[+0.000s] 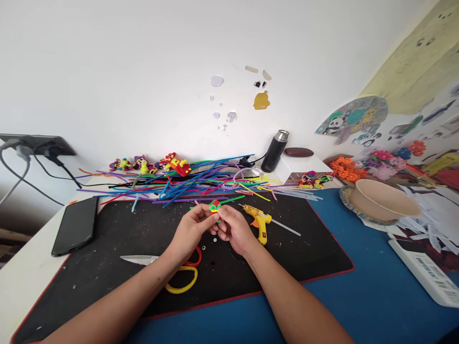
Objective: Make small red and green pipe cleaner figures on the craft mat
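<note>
Both my hands meet over the black mat [107,248]. My left hand [191,229] and my right hand [234,228] are closed in a pinch on a small pipe-cleaner figure [214,206] of red, green and yellow. A green pipe-cleaner end sticks out of it to the right. Scissors with red and yellow handles [182,279] lie under my left wrist, blades pointing left. A yellow glue gun [258,220] with a glue stick lies just right of my right hand.
A heap of coloured pipe cleaners [186,184] lies along the mat's far edge, with finished figures [150,165] behind it. A black phone [76,224] lies at left, a black flask [274,152] at the back, a paper bowl [382,200] on a plate at right.
</note>
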Demonstrator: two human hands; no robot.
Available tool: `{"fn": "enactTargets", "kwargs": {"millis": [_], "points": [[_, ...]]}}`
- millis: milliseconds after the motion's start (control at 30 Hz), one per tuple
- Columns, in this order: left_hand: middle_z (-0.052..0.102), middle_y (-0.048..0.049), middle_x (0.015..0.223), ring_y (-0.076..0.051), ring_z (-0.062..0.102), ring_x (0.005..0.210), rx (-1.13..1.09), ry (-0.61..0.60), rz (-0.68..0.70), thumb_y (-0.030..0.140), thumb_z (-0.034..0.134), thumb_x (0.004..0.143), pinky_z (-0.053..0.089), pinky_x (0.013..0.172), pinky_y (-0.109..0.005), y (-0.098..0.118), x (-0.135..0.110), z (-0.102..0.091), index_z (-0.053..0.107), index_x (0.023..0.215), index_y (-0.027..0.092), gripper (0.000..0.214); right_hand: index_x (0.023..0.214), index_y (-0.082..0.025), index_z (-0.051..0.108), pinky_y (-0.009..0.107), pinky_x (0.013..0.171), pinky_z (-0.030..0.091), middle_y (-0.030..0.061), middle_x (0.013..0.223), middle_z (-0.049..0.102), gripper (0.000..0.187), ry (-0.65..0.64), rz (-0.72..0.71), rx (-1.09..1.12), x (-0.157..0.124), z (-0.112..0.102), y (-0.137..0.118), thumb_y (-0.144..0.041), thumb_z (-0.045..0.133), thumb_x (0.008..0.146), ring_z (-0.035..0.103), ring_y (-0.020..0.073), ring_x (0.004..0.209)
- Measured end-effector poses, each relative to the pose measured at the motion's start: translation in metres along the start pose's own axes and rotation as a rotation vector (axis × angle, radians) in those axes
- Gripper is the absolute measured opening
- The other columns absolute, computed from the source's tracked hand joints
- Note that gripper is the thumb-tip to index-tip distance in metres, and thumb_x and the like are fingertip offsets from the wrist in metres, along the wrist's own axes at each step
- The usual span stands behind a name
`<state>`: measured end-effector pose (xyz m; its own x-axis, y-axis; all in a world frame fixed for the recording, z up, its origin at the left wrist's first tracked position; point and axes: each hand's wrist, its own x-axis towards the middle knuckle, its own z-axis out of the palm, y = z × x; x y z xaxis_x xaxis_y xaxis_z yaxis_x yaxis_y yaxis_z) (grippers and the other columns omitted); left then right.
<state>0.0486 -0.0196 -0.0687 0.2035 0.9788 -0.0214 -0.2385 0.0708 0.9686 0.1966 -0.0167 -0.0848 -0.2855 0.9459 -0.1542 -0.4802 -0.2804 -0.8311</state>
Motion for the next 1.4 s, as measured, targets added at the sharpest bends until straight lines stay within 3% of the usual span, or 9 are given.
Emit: {"fn": "enactTargets", "kwargs": {"millis": [1400], "points": [[0.072, -0.0003, 0.067, -0.014, 0.066, 0.058, 0.011, 0.010, -0.002, 0.043, 0.089, 0.075, 0.054, 0.057, -0.025, -0.0002, -0.0041, 0.0001, 0.068, 0.091, 0.016, 0.038, 0.076, -0.022, 0.051, 0.018, 0.036, 0.026, -0.0117, 0.047, 0.038, 0.042, 0.007, 0.007, -0.030, -0.0018, 0.0005, 0.0016, -0.052, 0.081, 0.080, 0.040, 0.0082, 0.040]]}}
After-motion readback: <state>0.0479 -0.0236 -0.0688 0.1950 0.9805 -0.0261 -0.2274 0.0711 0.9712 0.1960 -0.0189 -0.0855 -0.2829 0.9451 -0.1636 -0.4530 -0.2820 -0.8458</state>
